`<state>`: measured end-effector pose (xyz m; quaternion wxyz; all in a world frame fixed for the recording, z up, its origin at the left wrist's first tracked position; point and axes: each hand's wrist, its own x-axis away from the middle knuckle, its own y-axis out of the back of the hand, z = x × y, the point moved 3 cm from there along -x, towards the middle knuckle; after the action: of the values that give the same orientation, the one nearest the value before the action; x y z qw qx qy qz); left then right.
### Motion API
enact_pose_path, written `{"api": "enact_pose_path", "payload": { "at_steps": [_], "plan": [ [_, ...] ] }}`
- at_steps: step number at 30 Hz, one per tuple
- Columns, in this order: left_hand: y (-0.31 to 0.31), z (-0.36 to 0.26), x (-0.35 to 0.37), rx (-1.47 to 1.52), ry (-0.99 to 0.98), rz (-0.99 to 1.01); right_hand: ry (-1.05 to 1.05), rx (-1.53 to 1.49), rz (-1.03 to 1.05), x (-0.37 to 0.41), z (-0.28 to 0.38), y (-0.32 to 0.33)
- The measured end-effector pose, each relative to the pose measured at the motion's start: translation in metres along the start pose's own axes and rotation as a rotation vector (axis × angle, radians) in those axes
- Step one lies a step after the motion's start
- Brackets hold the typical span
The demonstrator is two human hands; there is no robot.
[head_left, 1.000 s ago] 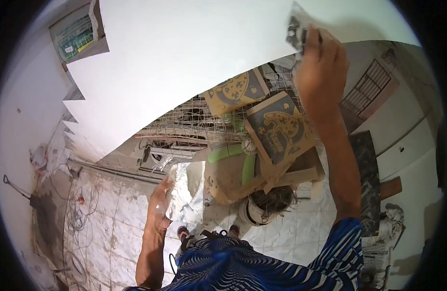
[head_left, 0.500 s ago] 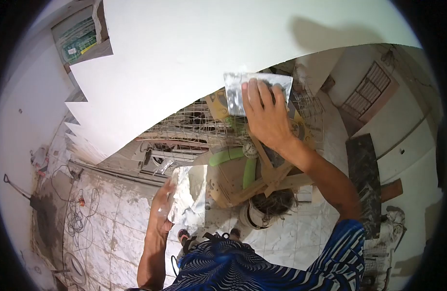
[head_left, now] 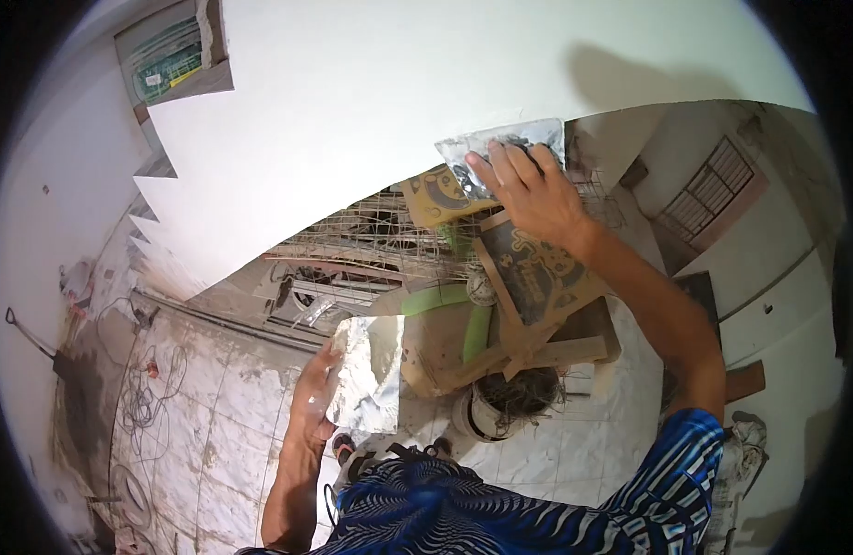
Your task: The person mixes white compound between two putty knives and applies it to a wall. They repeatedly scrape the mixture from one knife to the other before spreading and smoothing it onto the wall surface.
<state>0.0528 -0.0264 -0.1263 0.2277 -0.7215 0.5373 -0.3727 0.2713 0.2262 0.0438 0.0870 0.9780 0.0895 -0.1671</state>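
My right hand (head_left: 542,194) is closed on a metal plastering trowel (head_left: 456,154), fingers bent over its back. The trowel lies against the lower edge of a smooth white panel-like surface (head_left: 371,83), tilted with its right end higher. Lower down, my left hand (head_left: 308,393) grips a flat metal plate (head_left: 386,340) by its left side. White putty (head_left: 357,375) is spread over the plate's face. My left fingers are partly hidden behind the plate.
Below are wire mesh (head_left: 352,231), cardboard boxes (head_left: 537,268), a green-bladed fan (head_left: 479,324) and a bucket (head_left: 477,416) with stringy dark material. Coiled cable (head_left: 144,407) lies on the tiled floor (head_left: 251,416). A shovel (head_left: 38,338) leans at the left wall.
My right hand has shifted slightly up and right along the white edge, and the trowel has tilted. My left hand keeps hold of the plate. The whole view has turned a little.
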Motion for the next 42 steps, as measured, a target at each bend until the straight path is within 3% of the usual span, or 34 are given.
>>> {"api": "enact_pose_path", "payload": {
  "at_steps": [6,7,9,11,12,15,18,21,24,30,34,42],
  "plan": [
    [-0.004,-0.001,0.008,0.098,-0.042,-0.036,-0.053,-0.261,0.063,0.024,0.025,0.028],
    [-0.003,-0.002,0.013,0.111,-0.047,-0.043,-0.153,-0.337,0.049,0.012,0.017,0.048],
    [0.004,-0.001,0.015,0.118,-0.056,-0.029,-0.588,-0.530,0.300,-0.018,-0.033,0.075],
    [0.001,0.001,0.003,0.099,-0.043,-0.020,-0.790,-0.263,0.257,-0.011,-0.061,0.059],
    [-0.001,0.000,0.001,0.084,-0.035,-0.010,-0.744,0.102,0.074,-0.004,-0.071,0.054],
    [-0.001,-0.002,0.003,0.053,-0.028,-0.014,-0.870,0.170,0.046,-0.010,-0.098,0.051],
    [0.000,-0.003,0.003,0.054,-0.025,-0.010,-0.818,0.127,0.114,-0.018,-0.082,0.040],
    [0.001,-0.002,0.005,0.073,-0.010,-0.033,-0.767,-0.020,0.025,-0.027,-0.042,0.033],
    [0.002,-0.001,0.004,0.082,-0.014,-0.038,-0.535,-0.050,0.233,-0.032,0.010,0.032],
    [0.014,-0.001,0.008,0.098,-0.015,-0.022,-0.326,-0.298,0.246,-0.026,0.076,0.048],
    [0.008,0.002,-0.004,0.138,-0.014,-0.025,-0.347,-0.368,0.226,-0.024,0.053,0.052],
    [0.017,0.004,-0.002,0.119,0.005,-0.057,-0.179,-0.053,0.141,-0.005,0.002,0.014]
  ]
}}
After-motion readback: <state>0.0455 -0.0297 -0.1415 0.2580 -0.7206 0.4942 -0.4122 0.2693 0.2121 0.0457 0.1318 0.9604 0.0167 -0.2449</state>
